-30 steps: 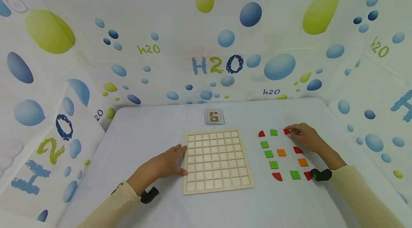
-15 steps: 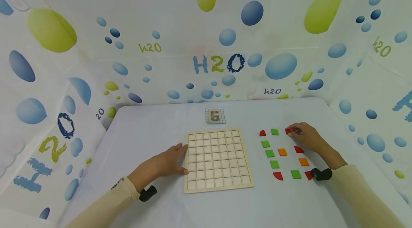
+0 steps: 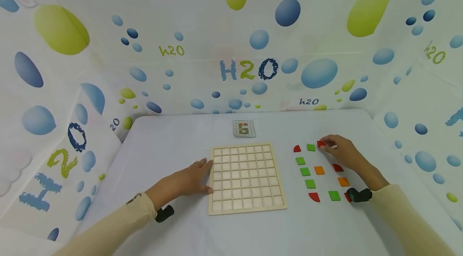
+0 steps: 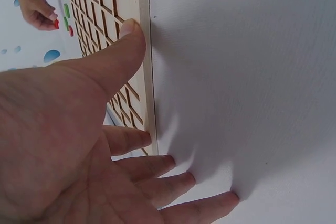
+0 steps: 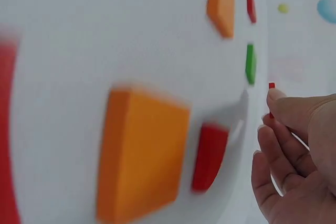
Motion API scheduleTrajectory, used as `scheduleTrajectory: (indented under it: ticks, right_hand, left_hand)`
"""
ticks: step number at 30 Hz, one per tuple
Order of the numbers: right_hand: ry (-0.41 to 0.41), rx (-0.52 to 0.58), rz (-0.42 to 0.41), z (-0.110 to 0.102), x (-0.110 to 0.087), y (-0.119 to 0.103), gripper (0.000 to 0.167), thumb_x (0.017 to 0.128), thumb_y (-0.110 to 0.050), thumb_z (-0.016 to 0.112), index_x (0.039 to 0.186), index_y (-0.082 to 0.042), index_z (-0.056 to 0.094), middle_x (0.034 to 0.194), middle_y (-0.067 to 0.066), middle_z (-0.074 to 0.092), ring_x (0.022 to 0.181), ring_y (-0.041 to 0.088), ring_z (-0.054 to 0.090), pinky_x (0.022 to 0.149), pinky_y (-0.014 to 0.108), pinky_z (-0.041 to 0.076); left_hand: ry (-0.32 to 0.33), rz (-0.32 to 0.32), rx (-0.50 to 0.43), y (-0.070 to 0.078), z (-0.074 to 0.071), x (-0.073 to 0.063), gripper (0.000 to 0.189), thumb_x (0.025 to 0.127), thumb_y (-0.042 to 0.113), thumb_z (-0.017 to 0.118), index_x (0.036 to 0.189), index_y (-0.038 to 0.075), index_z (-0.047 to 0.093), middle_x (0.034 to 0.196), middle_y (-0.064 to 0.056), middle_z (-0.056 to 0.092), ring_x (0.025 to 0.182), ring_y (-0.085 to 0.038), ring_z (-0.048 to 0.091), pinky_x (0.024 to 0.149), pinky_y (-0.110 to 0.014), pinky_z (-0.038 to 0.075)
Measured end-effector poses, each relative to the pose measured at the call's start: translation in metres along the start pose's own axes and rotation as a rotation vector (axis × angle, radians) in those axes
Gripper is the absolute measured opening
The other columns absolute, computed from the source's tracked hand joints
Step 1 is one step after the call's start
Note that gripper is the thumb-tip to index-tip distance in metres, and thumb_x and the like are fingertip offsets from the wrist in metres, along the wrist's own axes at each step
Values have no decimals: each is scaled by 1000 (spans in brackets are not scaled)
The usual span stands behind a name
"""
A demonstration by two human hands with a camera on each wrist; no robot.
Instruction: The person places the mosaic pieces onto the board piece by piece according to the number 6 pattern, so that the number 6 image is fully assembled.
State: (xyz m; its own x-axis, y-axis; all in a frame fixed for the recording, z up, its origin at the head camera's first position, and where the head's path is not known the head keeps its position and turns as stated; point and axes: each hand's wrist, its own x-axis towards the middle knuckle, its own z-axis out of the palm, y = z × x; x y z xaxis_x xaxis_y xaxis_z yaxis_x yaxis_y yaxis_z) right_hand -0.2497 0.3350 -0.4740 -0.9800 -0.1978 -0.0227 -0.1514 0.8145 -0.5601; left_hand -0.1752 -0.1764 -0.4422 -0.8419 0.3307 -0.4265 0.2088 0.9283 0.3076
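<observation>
My right hand pinches a red quarter-round tile between thumb and fingertips, at the far end of the loose tiles. In the right wrist view the red tile pokes out past the thumb, held off the white cloth. My left hand lies with fingers spread at the left edge of a wooden grid board, whose cells hold nothing. The left wrist view shows the thumb and index finger touching the board's rim, the other fingertips resting on the cloth.
Right of the board lie green square tiles, orange squares and red quarter-rounds in loose rows. Behind the board is a small pattern card with a gridded coloured figure. A printed curtain stands round the table.
My right hand has lifted the red tile off the cloth and shifted it slightly left, close to the far green square. The left hand stays at the board's edge.
</observation>
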Motion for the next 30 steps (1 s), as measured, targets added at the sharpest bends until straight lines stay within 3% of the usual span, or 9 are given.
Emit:
scheduleTrajectory:
  ticks: [10,24,30]
  right_hand:
    - [-8,16,-88,13,7,-36,37,104,-14,70,138,-1,66,128,20,67,115,36,63,102,57,56]
    - [-27,52,-130,41,16,-75,29,102,-11,71,130,-2,73,114,11,69,104,27,65,94,46,60]
    - [-16,70,-189,53,17,-92,26,99,-8,73,125,-1,74,109,9,69,98,23,64,88,40,58]
  left_hand:
    - [5,-2,-4,2,-1,-1,101,92,46,81,166,3,28,172,-26,23,159,-46,23,125,-60,31]
    - [6,5,-3,5,-5,-5,98,93,44,80,165,2,29,171,-28,23,158,-49,24,125,-61,31]
    - [5,9,-17,4,-4,-4,99,93,44,80,165,2,28,171,-28,23,158,-50,23,125,-61,31]
